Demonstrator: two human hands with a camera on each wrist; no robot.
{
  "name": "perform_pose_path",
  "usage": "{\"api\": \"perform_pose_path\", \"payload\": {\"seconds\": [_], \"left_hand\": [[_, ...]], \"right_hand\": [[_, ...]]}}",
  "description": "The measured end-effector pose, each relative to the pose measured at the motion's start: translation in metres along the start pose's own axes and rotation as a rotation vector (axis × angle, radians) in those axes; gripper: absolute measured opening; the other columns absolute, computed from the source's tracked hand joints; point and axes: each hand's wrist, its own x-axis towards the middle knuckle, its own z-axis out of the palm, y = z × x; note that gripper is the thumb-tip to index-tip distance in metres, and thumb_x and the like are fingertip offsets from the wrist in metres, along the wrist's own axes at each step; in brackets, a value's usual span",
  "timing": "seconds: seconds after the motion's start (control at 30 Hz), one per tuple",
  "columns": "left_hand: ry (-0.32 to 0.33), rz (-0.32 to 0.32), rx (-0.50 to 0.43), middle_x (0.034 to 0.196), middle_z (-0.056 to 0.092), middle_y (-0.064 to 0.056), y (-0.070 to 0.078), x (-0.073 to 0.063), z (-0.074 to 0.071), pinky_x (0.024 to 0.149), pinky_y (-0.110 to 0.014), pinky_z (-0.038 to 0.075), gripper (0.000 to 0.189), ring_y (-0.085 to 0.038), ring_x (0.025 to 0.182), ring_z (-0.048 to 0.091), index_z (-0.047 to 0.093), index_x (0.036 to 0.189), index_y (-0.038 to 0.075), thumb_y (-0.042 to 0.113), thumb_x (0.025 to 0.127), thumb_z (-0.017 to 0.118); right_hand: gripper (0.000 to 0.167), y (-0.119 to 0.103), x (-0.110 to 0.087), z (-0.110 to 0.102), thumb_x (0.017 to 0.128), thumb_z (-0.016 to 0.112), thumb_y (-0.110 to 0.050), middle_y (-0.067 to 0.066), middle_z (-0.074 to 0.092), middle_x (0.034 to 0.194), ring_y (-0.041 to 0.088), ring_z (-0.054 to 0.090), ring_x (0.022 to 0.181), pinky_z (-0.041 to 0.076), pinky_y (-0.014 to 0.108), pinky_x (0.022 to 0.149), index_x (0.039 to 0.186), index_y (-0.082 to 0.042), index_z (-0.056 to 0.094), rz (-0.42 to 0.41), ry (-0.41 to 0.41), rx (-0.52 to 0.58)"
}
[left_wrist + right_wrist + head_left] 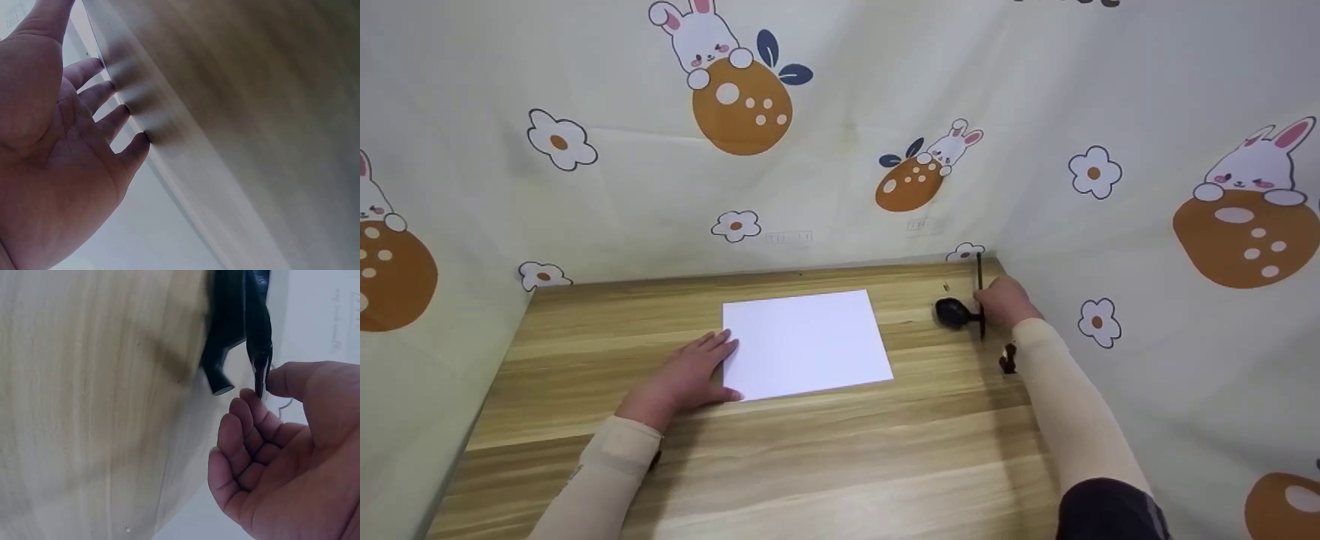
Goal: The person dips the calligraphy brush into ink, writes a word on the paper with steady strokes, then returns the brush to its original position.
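Note:
A white sheet of paper point(808, 345) lies flat on the wooden table. My left hand point(690, 373) rests at its left side, fingers spread, with fingertips and thumb touching the sheet's left edge and lower left corner. In the left wrist view the same hand point(73, 129) shows straight fingers touching the surface. Near the table's far right corner my right hand point(1005, 301) pinches a black object point(952, 313) with a rounded end and a long thin bar. In the right wrist view it looks glossy, with a short prong, between thumb and fingertips; its kind is unclear.
The wood-grain table point(840, 465) meets a printed cloth point(840, 172) with rabbits and flowers at the back and both sides. The right-hand cloth point(1170, 352) stands close beside my right hand. A small dark mark point(946, 286) is on the table near the black object.

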Motion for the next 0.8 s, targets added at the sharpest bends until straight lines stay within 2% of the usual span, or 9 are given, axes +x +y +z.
{"api": "perform_pose_path", "payload": {"seconds": [0.1,0.17,0.27,0.37,0.43,0.5,0.6,0.8], "left_hand": [[0.009,0.008,0.002,0.179,0.029,-0.022,0.001,0.000,0.000,0.128,-0.074,0.023,0.104,-0.051,0.164,0.024,0.041,0.170,0.002,0.057,0.094,0.085],[0.011,0.011,0.002,0.179,0.029,-0.022,0.001,0.000,0.000,0.128,-0.074,0.024,0.103,-0.051,0.164,0.024,0.041,0.170,0.002,0.057,0.094,0.085],[0.011,0.013,0.001,0.179,0.030,-0.023,0.000,0.000,0.000,0.128,-0.074,0.024,0.103,-0.051,0.164,0.024,0.041,0.169,0.000,0.056,0.094,0.085],[0.009,0.010,-0.002,0.179,0.029,-0.023,0.000,0.000,0.000,0.127,-0.075,0.023,0.103,-0.051,0.164,0.024,0.041,0.169,0.001,0.056,0.094,0.085],[0.009,0.009,-0.001,0.179,0.029,-0.023,0.000,0.000,0.000,0.127,-0.076,0.023,0.103,-0.051,0.164,0.023,0.041,0.169,0.001,0.057,0.094,0.085],[0.006,0.007,0.001,0.179,0.029,-0.023,0.001,0.000,0.001,0.127,-0.076,0.023,0.103,-0.051,0.164,0.023,0.041,0.169,0.001,0.057,0.094,0.084],[-0.003,0.000,0.000,0.180,0.027,-0.022,0.001,0.001,0.001,0.128,-0.074,0.021,0.103,-0.050,0.165,0.021,0.040,0.170,0.002,0.057,0.095,0.084],[0.000,-0.002,-0.003,0.179,0.029,-0.023,0.002,0.000,0.000,0.128,-0.075,0.022,0.103,-0.051,0.165,0.022,0.041,0.169,0.001,0.056,0.094,0.085]], "right_hand": [[0.035,0.000,-0.007,-0.003,0.101,0.057,-0.021,-0.002,0.044,0.063,0.017,0.043,0.057,0.042,0.036,0.057,0.070,-0.013,0.045,-0.005,0.022,0.065],[0.030,-0.002,-0.012,-0.005,0.103,0.057,-0.023,0.000,0.052,0.069,0.018,0.049,0.062,0.046,0.038,0.062,0.076,-0.011,0.049,0.003,0.037,0.122],[0.027,-0.005,-0.019,-0.007,0.108,0.057,-0.027,0.007,0.066,0.089,0.027,0.066,0.084,0.058,0.046,0.080,0.096,-0.003,0.062,0.020,0.040,0.227],[0.032,-0.009,-0.026,-0.007,0.110,0.059,-0.029,0.008,0.069,0.097,0.033,0.069,0.101,0.060,0.051,0.096,0.111,0.002,0.067,0.027,0.057,0.350],[0.032,-0.011,-0.030,-0.006,0.111,0.059,-0.027,0.008,0.068,0.094,0.031,0.069,0.096,0.061,0.048,0.095,0.112,0.005,0.066,0.009,0.078,0.435],[0.031,-0.013,-0.034,-0.006,0.112,0.060,-0.025,0.008,0.066,0.091,0.025,0.069,0.088,0.064,0.041,0.088,0.109,0.005,0.064,-0.019,0.108,0.511],[0.027,-0.017,-0.039,-0.004,0.113,0.062,-0.022,0.011,0.066,0.097,0.019,0.071,0.078,0.066,0.034,0.079,0.112,0.005,0.060,-0.054,0.141,0.595],[0.029,-0.025,-0.044,-0.001,0.111,0.059,-0.014,0.018,0.064,0.114,0.019,0.074,0.079,0.068,0.046,0.087,0.130,0.006,0.054,-0.083,0.205,0.668]]}}
